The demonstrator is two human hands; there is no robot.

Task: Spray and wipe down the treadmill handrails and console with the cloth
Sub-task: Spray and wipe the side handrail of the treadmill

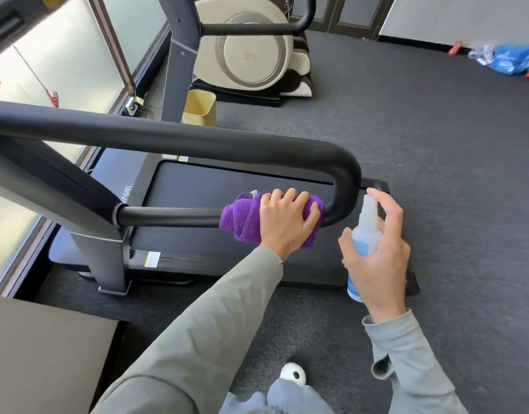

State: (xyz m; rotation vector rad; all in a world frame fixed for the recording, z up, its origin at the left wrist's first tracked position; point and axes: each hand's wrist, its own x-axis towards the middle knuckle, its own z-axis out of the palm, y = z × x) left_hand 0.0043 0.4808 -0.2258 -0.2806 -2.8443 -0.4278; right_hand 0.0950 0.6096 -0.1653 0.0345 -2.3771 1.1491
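Note:
A black padded handrail point(179, 138) loops round in a U-bend at the right and runs back as a lower bar point(167, 217) to the treadmill's upright. My left hand point(287, 222) presses a purple cloth point(242, 219) around the lower bar, just left of the bend. My right hand point(376, 258) holds a clear spray bottle point(365, 234) with a blue label upright beside the bend, the index finger raised over the nozzle. The console is out of view.
The treadmill belt point(227, 186) lies below the rail on dark carpet. A yellow bin point(199, 110) and a cream massage chair point(251, 52) stand behind. A second handrail point(257, 26) crosses the top. A dark box point(48, 354) sits at bottom left. Blue bags point(514, 56) lie far right.

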